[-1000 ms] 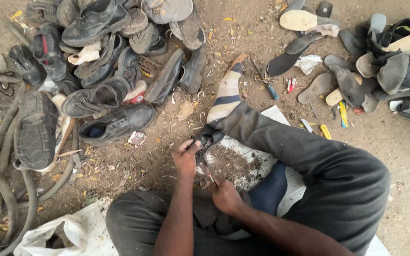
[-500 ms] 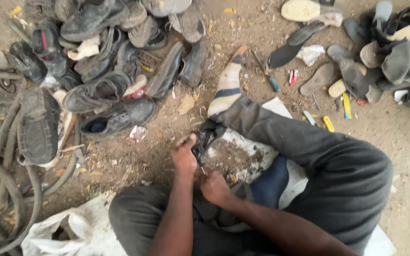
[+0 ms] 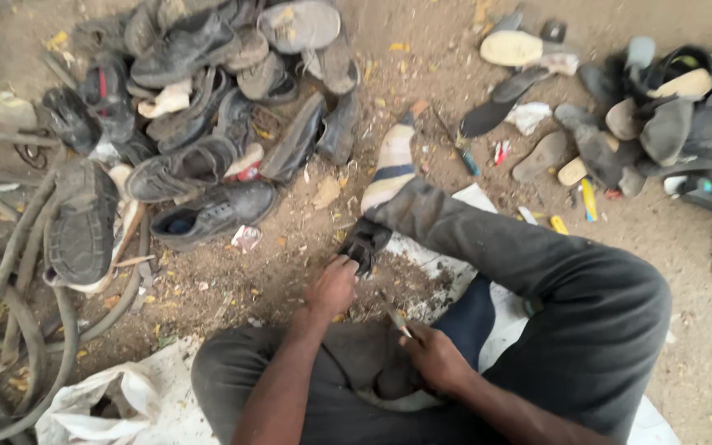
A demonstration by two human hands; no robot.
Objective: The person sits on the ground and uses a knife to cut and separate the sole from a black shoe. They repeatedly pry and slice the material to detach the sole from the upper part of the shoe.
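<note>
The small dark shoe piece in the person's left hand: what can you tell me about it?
The dark shoe piece is small, black and worn, like scuffed leather or rubber, its shape hard to make out. It lies on the dirt beside the outstretched leg, at the edge of a white sheet. The left hand grips its near end; the right hand holds a thin tool close by.

Person: wearing dark grey trousers (image 3: 537, 280), dusty at the knees; a cream sock with navy stripe (image 3: 391, 165) showing beyond the left hand (image 3: 331, 288); forearms bare near the right hand (image 3: 434, 358).
</note>
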